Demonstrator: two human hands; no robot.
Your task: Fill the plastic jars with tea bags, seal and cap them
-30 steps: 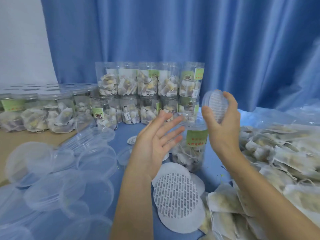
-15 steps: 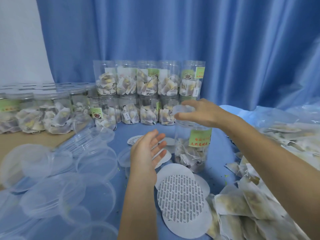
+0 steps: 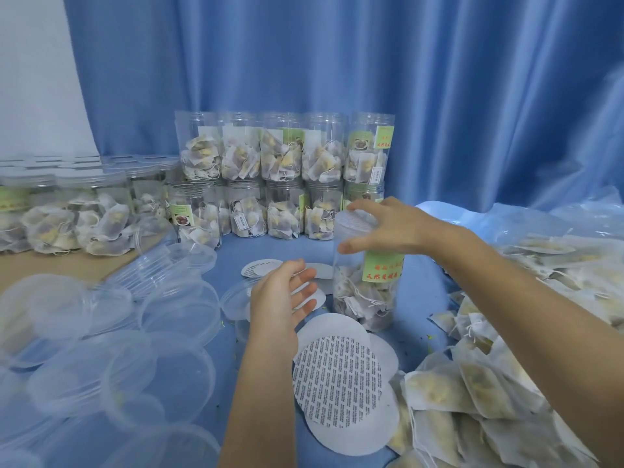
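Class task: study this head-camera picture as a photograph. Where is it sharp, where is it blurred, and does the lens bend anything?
Head view: soft, even light with no hard shadows; print on the seal liner reads sharp; the clear lids at lower left smear into haze; the left hand is slightly soft; the right hand on the jar is clearer; the wide lens bows the curtain folds near the edges.

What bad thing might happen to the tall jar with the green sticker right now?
It might tip over: the jar is tall and narrow, only the right hand touches its top, and the left hand hovers beside it, not holding it. The seal disc might also sit crooked on the mouth, because it is being laid on with the fingertips and nothing steadies the jar.
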